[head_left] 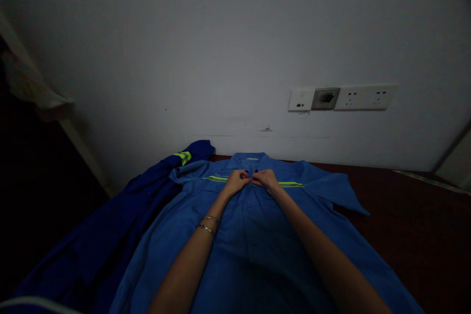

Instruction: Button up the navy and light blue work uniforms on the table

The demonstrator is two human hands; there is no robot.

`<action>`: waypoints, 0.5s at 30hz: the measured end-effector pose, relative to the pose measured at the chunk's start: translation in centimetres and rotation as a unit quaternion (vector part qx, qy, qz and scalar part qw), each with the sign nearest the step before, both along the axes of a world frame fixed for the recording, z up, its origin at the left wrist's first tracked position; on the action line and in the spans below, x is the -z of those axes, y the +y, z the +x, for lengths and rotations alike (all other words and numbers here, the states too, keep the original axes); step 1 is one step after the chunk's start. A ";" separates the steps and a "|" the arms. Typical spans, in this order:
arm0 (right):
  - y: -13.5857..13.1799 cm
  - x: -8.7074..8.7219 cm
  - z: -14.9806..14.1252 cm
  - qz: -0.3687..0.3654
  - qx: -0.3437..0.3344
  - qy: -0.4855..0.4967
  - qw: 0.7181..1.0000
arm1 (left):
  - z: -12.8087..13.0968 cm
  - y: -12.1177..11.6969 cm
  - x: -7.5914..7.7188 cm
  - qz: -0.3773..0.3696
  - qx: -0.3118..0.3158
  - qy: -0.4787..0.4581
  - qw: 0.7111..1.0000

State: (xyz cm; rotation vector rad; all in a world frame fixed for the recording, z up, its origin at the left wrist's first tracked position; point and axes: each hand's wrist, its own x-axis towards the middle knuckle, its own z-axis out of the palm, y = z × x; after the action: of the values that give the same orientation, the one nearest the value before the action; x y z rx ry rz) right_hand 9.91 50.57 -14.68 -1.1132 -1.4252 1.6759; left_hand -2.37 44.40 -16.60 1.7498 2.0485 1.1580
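- Creased blue cloth shirt point(253, 250), short-sleeved, spread across the lower centre.
- Yellow-green stripe point(292, 184) across its chest; collar label point(252, 159) too small to read.
- Left hand point(237, 181) and right hand point(265, 179) pinch the shirt's front, close together.

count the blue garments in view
2: the light blue shirt, under the left hand and right hand, and the dark blue garment left of it. Others may be hidden underneath.

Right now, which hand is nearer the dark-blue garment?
Left. The left hand is on the lighter shirt, right of the dark-blue garment; the right hand, also there, is farther right.
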 end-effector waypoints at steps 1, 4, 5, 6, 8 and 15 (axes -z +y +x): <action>0.1 0.0 0.0 0.003 0.002 0.002 1.000 | 0.2 0.0 0.2 0.005 -0.013 0.017 1.000; 0.3 0.1 0.1 0.012 0.008 0.005 1.000 | 0.7 -0.2 0.5 0.021 -0.031 0.050 0.998; 0.3 0.1 0.2 0.014 0.010 0.005 1.000 | 0.8 -0.2 0.6 0.026 -0.032 0.054 0.998; 0.4 0.1 0.3 0.016 0.011 0.005 1.000 | 0.8 -0.2 0.6 0.029 -0.030 0.056 0.998; 0.4 0.1 0.4 0.017 0.009 0.003 1.000 | 0.7 -0.2 0.6 0.028 -0.021 0.049 0.998; 0.7 0.0 0.4 0.022 -0.011 -0.014 1.000 | -0.2 0.0 0.1 -0.023 0.011 -0.038 0.999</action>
State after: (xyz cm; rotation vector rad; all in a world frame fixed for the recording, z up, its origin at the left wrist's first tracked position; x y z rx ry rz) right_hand 10.35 51.29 -14.67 -1.1040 -1.4908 1.6426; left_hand -2.62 44.42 -16.68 1.6756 1.9909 1.1448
